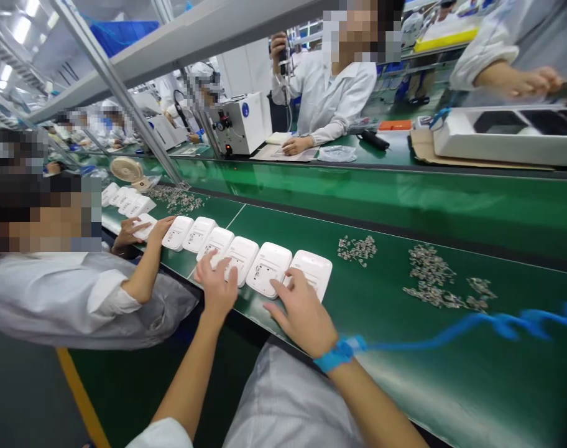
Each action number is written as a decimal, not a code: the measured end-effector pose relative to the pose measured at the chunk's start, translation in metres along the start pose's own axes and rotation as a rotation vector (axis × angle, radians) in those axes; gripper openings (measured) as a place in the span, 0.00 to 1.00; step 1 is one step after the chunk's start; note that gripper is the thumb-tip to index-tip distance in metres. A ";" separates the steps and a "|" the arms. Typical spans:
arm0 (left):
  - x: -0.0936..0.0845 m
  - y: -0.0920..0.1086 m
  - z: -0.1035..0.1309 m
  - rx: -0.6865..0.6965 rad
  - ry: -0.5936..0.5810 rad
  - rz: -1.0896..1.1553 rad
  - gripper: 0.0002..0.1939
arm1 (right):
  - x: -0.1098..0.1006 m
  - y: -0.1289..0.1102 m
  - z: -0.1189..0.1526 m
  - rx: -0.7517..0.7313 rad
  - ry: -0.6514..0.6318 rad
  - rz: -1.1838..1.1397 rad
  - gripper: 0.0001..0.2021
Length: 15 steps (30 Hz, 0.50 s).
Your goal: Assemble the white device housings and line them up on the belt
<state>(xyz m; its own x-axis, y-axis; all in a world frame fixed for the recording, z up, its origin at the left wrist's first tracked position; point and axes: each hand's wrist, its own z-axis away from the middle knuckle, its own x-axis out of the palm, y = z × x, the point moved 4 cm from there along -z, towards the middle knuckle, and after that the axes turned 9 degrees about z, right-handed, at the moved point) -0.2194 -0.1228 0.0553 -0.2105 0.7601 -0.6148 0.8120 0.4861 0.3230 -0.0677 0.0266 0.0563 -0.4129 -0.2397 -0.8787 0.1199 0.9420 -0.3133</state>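
Two bare hands are laid on a row of white plastic housings that lies along the near edge of a green surface (pixel 405 205). The left hand (pixel 217 287) is spread flat, fingers apart, on the third housing from the right (pixel 240 256), with nothing clamped in it. The right hand (pixel 302 314), with a blue wrist strap (pixel 340 353) and its blue coiled lead (pixel 474 326) trailing off to the right, is held open too; its fingertips are pressed against the near edges of the second housing (pixel 268 267) and the end housing (pixel 313 269) (the last in the row). Further left, more white housings (pixel 197 233) are lined up edge to edge, and a co-worker's hand (pixel 160 229) is rested on one of them. Right of the row, well apart from it, small metal parts are scattered in two heaps, a small heap (pixel 357 249) and a larger heap (pixel 435 280). Across the belt, a person in a white coat (pixel 330 99) is seated at a white machine (pixel 241 121), and a white tray (pixel 507 134) is set on cardboard at the far right.
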 end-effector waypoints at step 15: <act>0.110 0.312 0.100 1.014 -0.680 0.465 0.22 | -0.190 0.240 0.342 1.242 0.123 0.957 0.36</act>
<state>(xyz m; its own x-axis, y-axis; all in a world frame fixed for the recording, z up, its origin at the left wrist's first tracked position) 0.0657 0.0694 0.0164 0.2723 0.2543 -0.9280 0.8432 -0.5276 0.1028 0.3479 0.2179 0.0246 0.1874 0.3873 -0.9027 0.9822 -0.0612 0.1776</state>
